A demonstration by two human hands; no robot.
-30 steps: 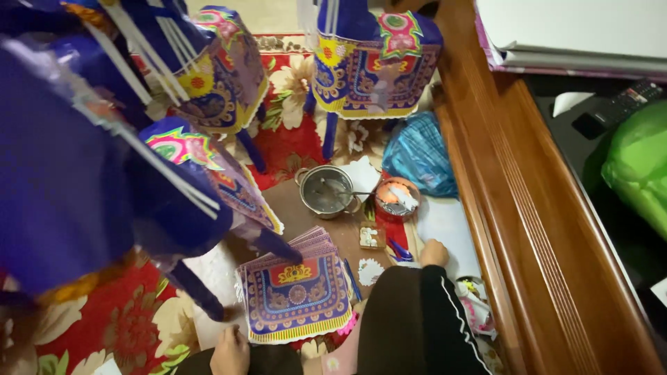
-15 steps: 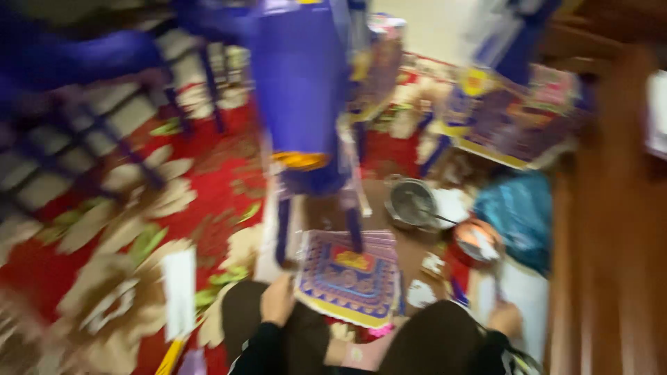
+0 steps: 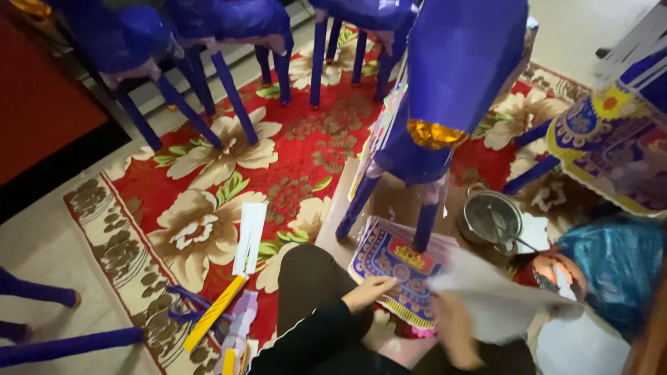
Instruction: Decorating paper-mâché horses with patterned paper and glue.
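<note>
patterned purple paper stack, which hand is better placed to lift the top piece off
Left, probably. The left hand already rests its fingertips on the patterned purple paper stack, and looks empty. The right hand is off the stack's edge, busy holding a white sheet.

A red woven carpet [image 3: 306,149] with large cream flowers and a beige patterned border covers most of the floor, its edge running diagonally across pale grey floor tiles [image 3: 42,257]. At upper left a dark red-brown wooden cabinet front [image 3: 38,104] stands on a black base. The light is even and bright.
</note>
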